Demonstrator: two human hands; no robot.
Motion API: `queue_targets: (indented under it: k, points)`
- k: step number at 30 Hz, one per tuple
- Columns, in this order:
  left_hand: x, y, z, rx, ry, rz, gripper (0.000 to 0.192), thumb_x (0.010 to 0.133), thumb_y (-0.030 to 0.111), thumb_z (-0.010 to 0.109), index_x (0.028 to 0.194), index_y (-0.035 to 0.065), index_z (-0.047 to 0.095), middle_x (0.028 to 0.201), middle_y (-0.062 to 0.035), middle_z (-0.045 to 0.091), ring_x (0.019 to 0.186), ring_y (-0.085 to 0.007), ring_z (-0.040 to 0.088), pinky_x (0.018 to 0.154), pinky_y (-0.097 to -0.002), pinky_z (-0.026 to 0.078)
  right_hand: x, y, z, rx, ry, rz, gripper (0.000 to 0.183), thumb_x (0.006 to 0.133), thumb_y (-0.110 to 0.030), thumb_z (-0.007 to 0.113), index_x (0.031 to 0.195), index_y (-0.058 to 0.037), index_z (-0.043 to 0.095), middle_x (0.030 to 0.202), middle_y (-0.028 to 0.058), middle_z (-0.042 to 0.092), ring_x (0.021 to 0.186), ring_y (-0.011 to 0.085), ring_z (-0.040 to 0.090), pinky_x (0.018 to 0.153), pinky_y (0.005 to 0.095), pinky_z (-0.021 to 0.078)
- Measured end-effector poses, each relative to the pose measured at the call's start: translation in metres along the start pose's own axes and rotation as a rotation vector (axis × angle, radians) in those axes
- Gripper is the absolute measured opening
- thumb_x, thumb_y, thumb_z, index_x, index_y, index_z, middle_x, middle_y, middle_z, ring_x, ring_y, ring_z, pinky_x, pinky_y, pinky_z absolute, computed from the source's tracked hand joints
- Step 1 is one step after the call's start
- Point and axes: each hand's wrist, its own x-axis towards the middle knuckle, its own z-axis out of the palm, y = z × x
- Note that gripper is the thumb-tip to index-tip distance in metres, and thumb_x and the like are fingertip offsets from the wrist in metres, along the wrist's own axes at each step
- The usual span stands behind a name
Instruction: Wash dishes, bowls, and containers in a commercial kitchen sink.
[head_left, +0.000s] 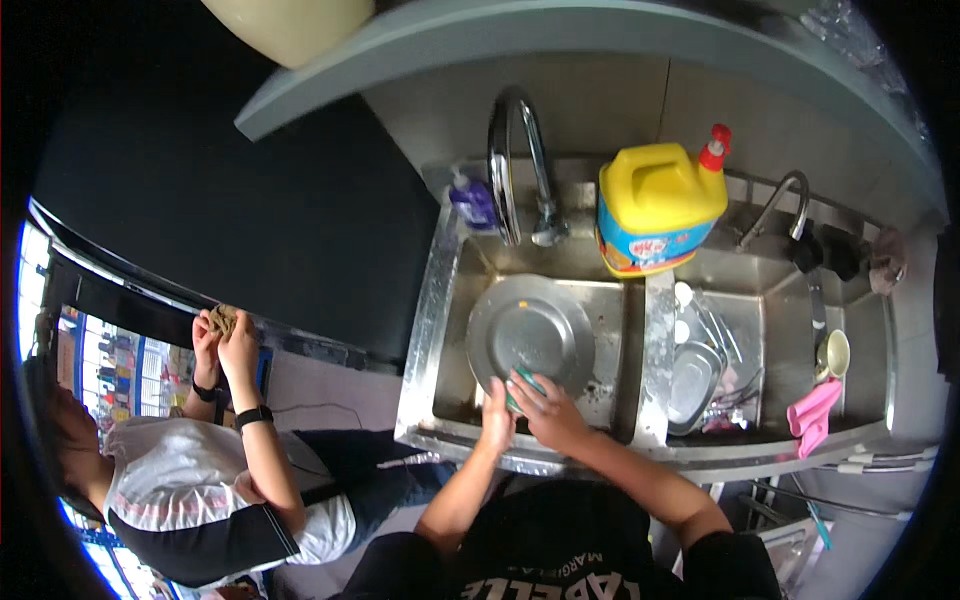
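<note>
A round metal plate (517, 330) with a wide rim is held tilted over the left basin (615, 330) of a stainless steel sink. My left hand (497, 420) grips its near edge. Pressed under the fingers of my right hand (546, 409) is a green scouring pad (529, 381), which touches the plate's lower right part. A small orange scrap (523, 304) clings to the plate's far side. Dark bits lie on the basin floor to the right of the plate.
Behind the basin stand a chrome faucet (504, 165), a purple pump bottle (472, 201) and a yellow detergent jug (660, 195). The right basin (784, 300) holds a metal dish (694, 382) and utensils. A pink glove (814, 416) hangs over its edge. Another person (202, 487) stands at left, holding a brown cloth (223, 320).
</note>
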Motion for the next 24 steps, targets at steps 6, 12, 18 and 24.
queue_targets:
  k: [6,12,18,24]
  points:
    - [-0.008,0.023,-0.014,0.082,0.041,0.020,0.048,0.086,0.039,0.036,0.120,0.0063,0.029,0.117,-0.0109,0.041,0.106,-0.0214,0.043,0.088,-0.0358,0.038,-0.018,0.063,-0.044,-0.011,-0.492,0.045,0.043,0.075,-0.019,0.051,0.117,-0.0166,0.044,0.129,0.0044,0.034,0.111,0.0264,0.037,0.082,0.0409,0.0389]
    - [-0.011,0.002,-0.009,0.087,0.200,0.027,0.042,0.087,0.033,0.037,0.118,0.0059,0.031,0.109,-0.0078,0.046,0.097,-0.0183,0.047,0.080,-0.0314,0.041,-0.012,0.001,0.016,0.081,-0.099,0.212,0.044,0.074,-0.013,0.052,0.117,-0.0130,0.044,0.127,0.0063,0.036,0.107,0.0296,0.040,0.085,0.0400,0.0362]
    - [-0.012,0.007,-0.021,0.038,0.233,0.068,0.038,0.088,0.027,0.039,0.113,-0.0006,0.035,0.105,-0.0113,0.047,0.092,-0.0198,0.050,0.080,-0.0343,0.042,-0.013,0.030,-0.008,0.082,-0.196,-0.115,0.045,0.070,-0.012,0.054,0.114,-0.0159,0.047,0.125,0.0034,0.039,0.110,0.0285,0.039,0.089,0.0425,0.0333]
    - [-0.012,-0.005,-0.018,0.087,0.351,0.090,0.040,0.086,0.028,0.044,0.116,0.0029,0.033,0.111,-0.0086,0.043,0.100,-0.0178,0.043,0.084,-0.0327,0.037,-0.008,0.026,0.014,0.083,-0.297,0.001,0.043,0.071,-0.010,0.052,0.113,-0.0208,0.048,0.127,-0.0033,0.037,0.118,0.0205,0.031,0.087,0.0424,0.0343]
